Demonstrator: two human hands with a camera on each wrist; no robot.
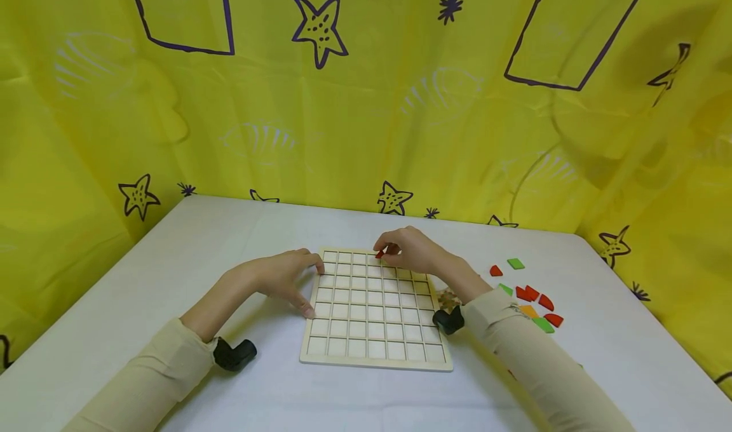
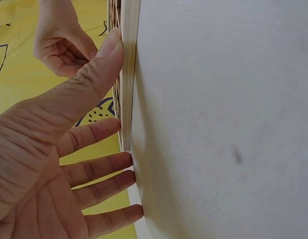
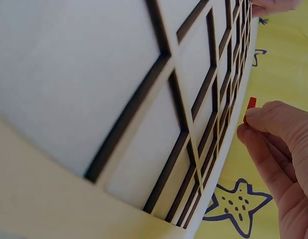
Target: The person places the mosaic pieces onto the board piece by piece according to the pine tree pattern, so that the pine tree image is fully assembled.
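Observation:
A pale wooden grid board (image 1: 376,363) with square cells lies on the white table (image 1: 234,229). My left hand (image 1: 283,276) rests along the board's left edge, its thumb and fingertips spread apart. In the left wrist view, the thumb (image 2: 101,62) touches the wooden rim and the fingers (image 2: 96,174) are extended. Over the board's far edge, my right hand (image 1: 414,249) pinches a small red piece (image 3: 251,103) between thumb and fingertips. The cells in sight hold no pieces; my right hand and forearm hide some of them.
Right of the board lie several loose red pieces (image 1: 495,270), green pieces (image 1: 516,263) and an orange piece (image 1: 528,311). Brownish items (image 1: 448,300) sit partly hidden beside my right wrist. A yellow patterned curtain (image 1: 366,114) hangs behind the table.

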